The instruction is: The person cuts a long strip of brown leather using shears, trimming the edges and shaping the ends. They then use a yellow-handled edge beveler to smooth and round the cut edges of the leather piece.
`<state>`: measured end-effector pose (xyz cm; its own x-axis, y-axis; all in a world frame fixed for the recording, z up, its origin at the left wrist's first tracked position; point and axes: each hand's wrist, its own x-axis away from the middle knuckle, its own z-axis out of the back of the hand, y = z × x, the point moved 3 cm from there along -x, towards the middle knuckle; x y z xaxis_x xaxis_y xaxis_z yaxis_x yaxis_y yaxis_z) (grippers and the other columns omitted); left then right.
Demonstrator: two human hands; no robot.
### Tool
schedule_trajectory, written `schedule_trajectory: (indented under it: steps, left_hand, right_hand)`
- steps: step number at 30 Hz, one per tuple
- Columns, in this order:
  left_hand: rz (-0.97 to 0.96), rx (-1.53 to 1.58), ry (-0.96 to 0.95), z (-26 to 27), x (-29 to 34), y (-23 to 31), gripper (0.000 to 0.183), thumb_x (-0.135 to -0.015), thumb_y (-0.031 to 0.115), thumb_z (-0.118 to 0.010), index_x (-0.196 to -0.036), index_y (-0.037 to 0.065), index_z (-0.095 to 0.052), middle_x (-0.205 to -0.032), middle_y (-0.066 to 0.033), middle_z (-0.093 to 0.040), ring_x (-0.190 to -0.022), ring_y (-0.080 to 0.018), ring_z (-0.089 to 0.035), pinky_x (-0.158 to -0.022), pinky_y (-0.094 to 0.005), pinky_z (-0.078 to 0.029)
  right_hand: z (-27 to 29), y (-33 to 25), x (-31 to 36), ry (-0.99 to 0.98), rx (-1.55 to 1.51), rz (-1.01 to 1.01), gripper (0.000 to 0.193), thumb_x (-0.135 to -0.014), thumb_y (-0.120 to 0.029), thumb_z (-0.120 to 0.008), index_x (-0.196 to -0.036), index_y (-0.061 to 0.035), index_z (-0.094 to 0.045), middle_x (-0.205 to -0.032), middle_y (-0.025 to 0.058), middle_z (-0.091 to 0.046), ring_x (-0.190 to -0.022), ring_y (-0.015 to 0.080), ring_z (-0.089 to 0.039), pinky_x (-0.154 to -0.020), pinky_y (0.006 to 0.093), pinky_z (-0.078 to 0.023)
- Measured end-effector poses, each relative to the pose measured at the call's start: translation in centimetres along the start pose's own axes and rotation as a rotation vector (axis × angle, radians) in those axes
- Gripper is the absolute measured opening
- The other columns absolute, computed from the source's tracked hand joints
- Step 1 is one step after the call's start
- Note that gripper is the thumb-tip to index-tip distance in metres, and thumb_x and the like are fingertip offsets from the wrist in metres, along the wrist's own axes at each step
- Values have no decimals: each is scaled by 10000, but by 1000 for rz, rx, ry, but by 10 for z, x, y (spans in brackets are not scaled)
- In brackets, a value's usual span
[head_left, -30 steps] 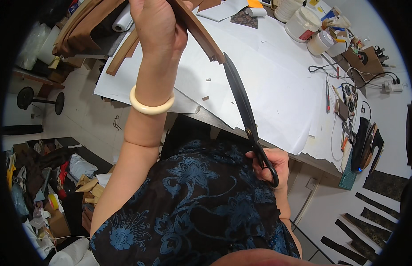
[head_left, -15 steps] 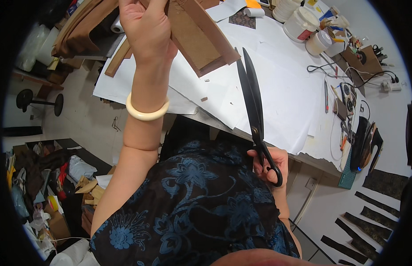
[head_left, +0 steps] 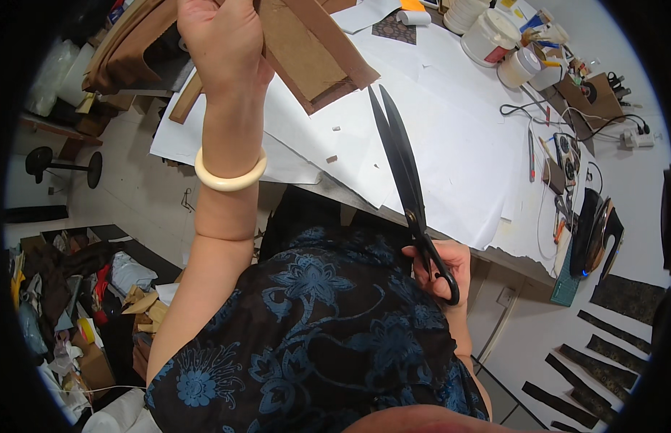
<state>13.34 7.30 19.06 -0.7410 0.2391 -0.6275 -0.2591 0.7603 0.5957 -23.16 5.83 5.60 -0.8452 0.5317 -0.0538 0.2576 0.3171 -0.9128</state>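
At the top edge, my left hand [head_left: 227, 47] is closed on a brown panel [head_left: 299, 50] with folded-over edges, fabric or leather. Its fingertips are cut off by the picture's edge. The panel's near end is raised over the white paper [head_left: 451, 137] on the table. In my right hand [head_left: 454, 263], at the table's front edge, are large black scissors [head_left: 404, 166], gripped by the handles. Their blades point up and away, slightly parted, with the tips close to the panel's near right corner but apart from it. A cream bangle [head_left: 231, 180] circles my left forearm.
White tubs [head_left: 490, 40] and brushes stand at the back right. Cables, hand tools and a green cutting mat [head_left: 566, 278] lie on the right. Brown material [head_left: 129, 54] is draped at the far left. Small scraps [head_left: 332, 159] dot the paper. A scrap heap [head_left: 75, 303] fills the lower left.
My left hand has shifted a little left and up, carrying the brown panel with it. The scissor tips have swung slightly left, while my right hand has barely moved.
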Motion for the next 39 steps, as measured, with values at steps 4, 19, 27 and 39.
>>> schedule_trajectory:
  steps: [4, 19, 27, 39]
  left_hand:
    - [45, -25, 45, -9, 3, 5, 338, -1011, 60, -646, -1322, 21, -520, -1153, -67, -665, -938, -107, -659, -783, -221, -553]
    - [96, -55, -33, -8, 4, 5, 344, -992, 54, -673, -1291, 29, -503, -1056, -66, -676, -865, -105, -671, -726, -217, -562]
    - [82, -73, -9, -12, 4, 9, 341, -988, 45, -677, -1283, 27, -506, -1051, -61, -673, -865, -100, -670, -730, -215, -560]
    - [58, -73, -41, -5, 2, 9, 305, -987, 31, -671, -1251, 19, -519, -1074, -62, -668, -909, -106, -668, -778, -214, -559]
  right_hand:
    - [-1, -1, -1, -7, -13, 4, 709, -807, -406, -870, -1186, 160, -673, -738, 55, -616, -561, 66, -507, -500, 202, -355]
    - [-1, 0, -3, 1, -16, 10, 696, -796, -377, -883, -1183, 163, -673, -701, 39, -599, -536, 63, -496, -497, 199, -349]
    - [-1, 0, -3, 8, -36, -16, 691, -805, -379, -890, -1187, 156, -676, -694, 27, -590, -544, 57, -482, -493, 203, -330]
    - [-3, -1, -1, 33, 6, -106, 674, -789, -401, -901, -1178, 113, -706, -708, 16, -627, -542, 27, -499, -486, 177, -326]
